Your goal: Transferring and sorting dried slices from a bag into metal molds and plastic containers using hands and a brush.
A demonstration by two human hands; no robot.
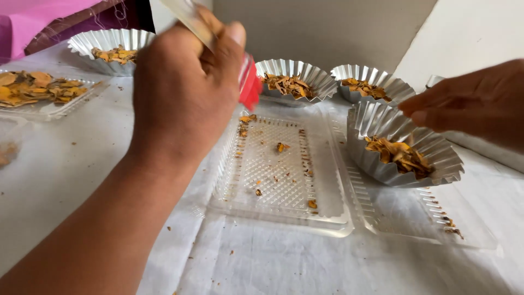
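My left hand (pixel 183 95) is raised in the foreground, shut on a thin clear item with a red end (pixel 250 84) that pokes out past the fingers. Below it lies an open clear plastic tray (pixel 273 180) holding only a few orange crumbs. My right hand (pixel 469 101) reaches in from the right, fingers together, just above a crinkled foil cup (pixel 436 158) of dried yellow-orange pieces (pixel 401 155). Whether the right hand holds anything is not visible.
Two more foil cups (pixel 314 74) (pixel 376 74) with dried pieces stand at the back, another foil cup (pixel 109 41) at the far left. A clear tray of dried pieces (pixel 49 109) sits at the left. White cloth (pixel 305 262) covers the table; pink fabric (pixel 38 22) is top left.
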